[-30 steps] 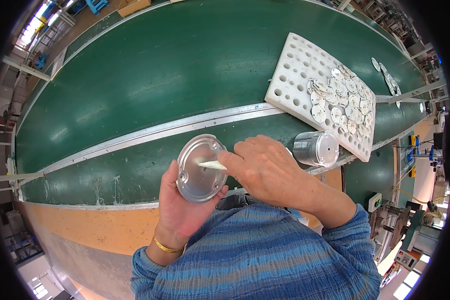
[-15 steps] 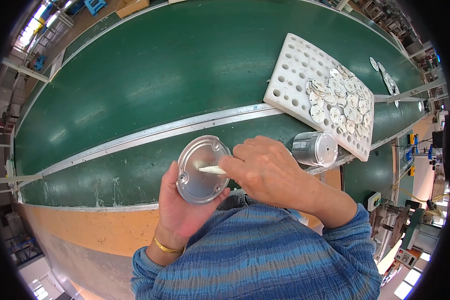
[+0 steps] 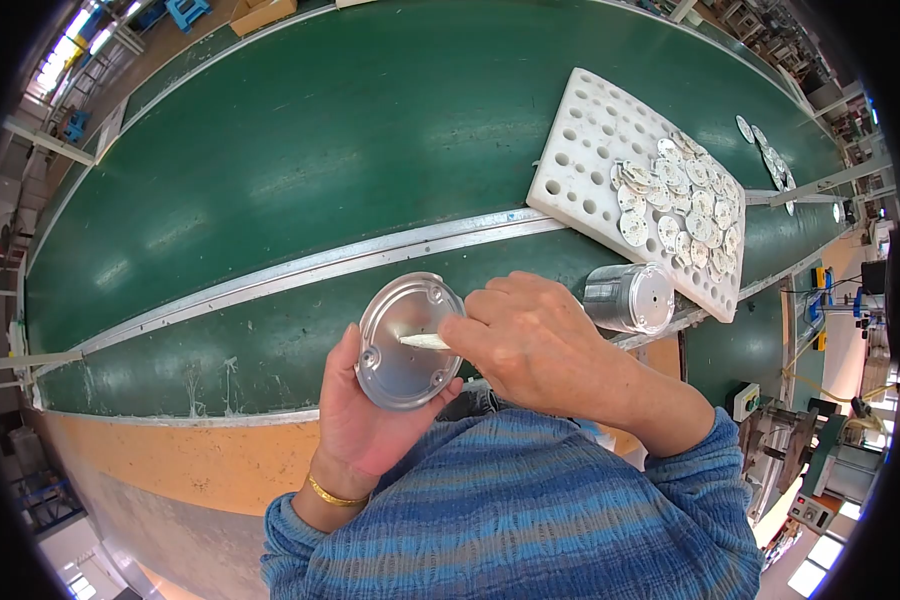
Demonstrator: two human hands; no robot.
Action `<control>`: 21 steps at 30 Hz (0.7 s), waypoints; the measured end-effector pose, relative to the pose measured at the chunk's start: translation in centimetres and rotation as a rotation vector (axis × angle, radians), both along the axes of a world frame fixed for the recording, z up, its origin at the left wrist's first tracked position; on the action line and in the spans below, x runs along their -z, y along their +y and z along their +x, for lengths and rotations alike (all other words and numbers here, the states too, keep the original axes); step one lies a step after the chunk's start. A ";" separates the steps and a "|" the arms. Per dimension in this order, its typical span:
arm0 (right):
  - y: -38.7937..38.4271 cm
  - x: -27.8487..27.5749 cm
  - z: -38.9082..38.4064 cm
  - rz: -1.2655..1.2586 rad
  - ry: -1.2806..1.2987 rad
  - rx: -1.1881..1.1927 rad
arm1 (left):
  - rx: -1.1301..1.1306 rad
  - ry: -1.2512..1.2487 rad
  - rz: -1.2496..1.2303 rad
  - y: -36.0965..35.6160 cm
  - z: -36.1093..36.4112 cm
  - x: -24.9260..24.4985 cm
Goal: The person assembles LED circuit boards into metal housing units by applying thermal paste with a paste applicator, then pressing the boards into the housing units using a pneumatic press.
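My left hand (image 3: 370, 425) holds a round metal housing (image 3: 395, 375) by its rim, tilted with its inner face up. Three small screw posts show near the edge of the housing. My right hand (image 3: 520, 335) is closed on a thin white tool (image 3: 425, 341), whose pointed tip rests at or just above the middle of the inner face. Right of my right hand, a shiny cylindrical stack of metal parts (image 3: 630, 298) lies on the green bench.
A white perforated foam board (image 3: 580, 150) at the right bears many round white circuit discs (image 3: 705, 205). More discs (image 3: 767, 155) lie on the green belt (image 3: 320, 130) further right. A metal rail (image 3: 370, 250) runs across the surface.
The housing and my left hand have shifted very slightly to the right. Both hands keep their holds, and the tool tip stays near the middle of the housing.
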State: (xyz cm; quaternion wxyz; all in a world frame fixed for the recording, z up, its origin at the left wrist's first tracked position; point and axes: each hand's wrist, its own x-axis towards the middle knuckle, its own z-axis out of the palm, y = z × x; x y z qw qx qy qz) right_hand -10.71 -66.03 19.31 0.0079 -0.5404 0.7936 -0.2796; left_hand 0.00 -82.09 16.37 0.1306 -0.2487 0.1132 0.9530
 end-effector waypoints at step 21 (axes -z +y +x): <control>0.4 -0.3 0.1 -0.003 0.008 -0.005 | 0.015 0.017 0.003 0.3 0.1 -0.1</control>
